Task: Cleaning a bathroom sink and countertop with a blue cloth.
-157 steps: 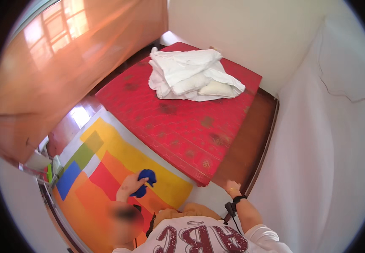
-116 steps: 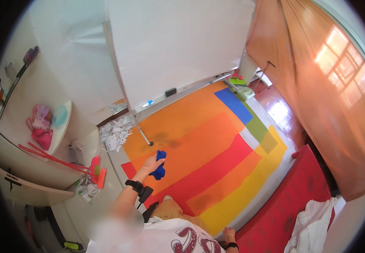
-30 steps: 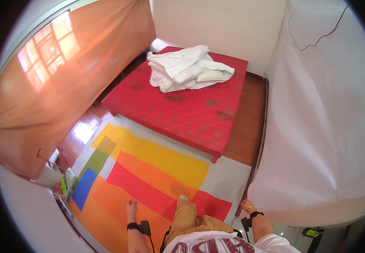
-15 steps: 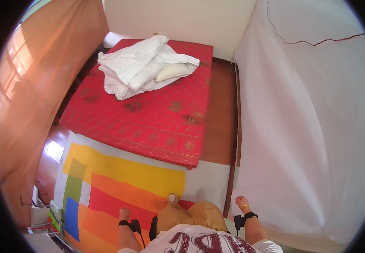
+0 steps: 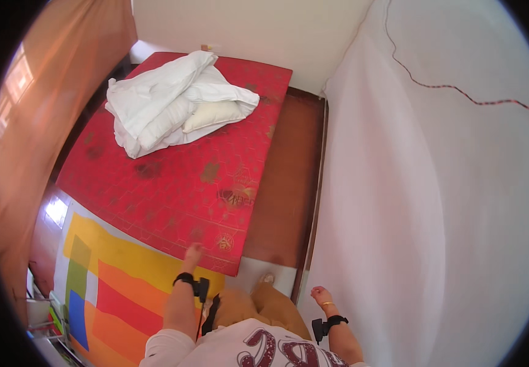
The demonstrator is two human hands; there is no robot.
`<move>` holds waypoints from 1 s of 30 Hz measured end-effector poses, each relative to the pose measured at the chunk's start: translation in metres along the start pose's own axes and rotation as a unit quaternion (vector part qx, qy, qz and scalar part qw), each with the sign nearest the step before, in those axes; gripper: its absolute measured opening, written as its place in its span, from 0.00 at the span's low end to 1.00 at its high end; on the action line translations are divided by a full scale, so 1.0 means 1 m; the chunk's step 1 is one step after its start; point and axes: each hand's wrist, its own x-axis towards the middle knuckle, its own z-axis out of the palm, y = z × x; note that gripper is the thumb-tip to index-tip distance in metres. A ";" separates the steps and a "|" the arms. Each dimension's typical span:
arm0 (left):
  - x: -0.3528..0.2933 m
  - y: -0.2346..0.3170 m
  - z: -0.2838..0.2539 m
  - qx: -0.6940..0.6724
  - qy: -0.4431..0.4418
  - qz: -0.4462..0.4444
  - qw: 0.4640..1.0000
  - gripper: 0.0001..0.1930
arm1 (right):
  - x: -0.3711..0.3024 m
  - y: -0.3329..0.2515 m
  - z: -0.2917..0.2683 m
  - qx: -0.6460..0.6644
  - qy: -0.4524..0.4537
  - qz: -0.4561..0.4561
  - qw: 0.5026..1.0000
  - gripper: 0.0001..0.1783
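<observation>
My left hand (image 5: 193, 254) is in front of me, over the near edge of the red mattress (image 5: 172, 202). Motion smears its fingers, and I see nothing held in it. Lower and to the right, my right hand (image 5: 321, 296) hangs with curled fingers and no object showing in them. It is beside the white hanging sheet (image 5: 380, 244). Toward the far end of the mattress lies a rumpled white quilt (image 5: 154, 92), with a cream pillow (image 5: 214, 115) partly under its folds. Neither hand is touching this bedding.
A strip of brown floor (image 5: 286, 183) runs between mattress and sheet. A colourful block-patterned mat (image 5: 124, 287) covers the floor at the near left. An orange curtain (image 5: 62, 104) hangs on the left, and a metal-framed stand (image 5: 44, 312) is at lower left.
I have stepped forward and right, so bedding and mattress sit further left in view. My left hand has swung up and forward to the mattress edge. My right hand stays low.
</observation>
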 end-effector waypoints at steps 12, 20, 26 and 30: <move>0.122 0.164 0.062 0.021 -0.044 0.011 0.999 0.19 | 0.153 -0.086 -0.093 0.117 -0.008 -0.062 0.991 0.14; 0.251 0.189 0.073 0.051 -0.059 -0.046 0.996 0.18 | 0.304 -0.110 -0.121 0.028 -0.008 -0.076 0.997 0.14; 0.354 0.276 0.015 -0.090 -0.054 -0.170 0.980 0.18 | 0.411 -0.166 -0.199 -0.112 -0.025 -0.017 0.993 0.14; 0.411 0.290 -0.023 -0.102 0.088 -0.070 0.988 0.18 | 0.473 -0.286 -0.234 -0.104 -0.012 -0.065 0.992 0.15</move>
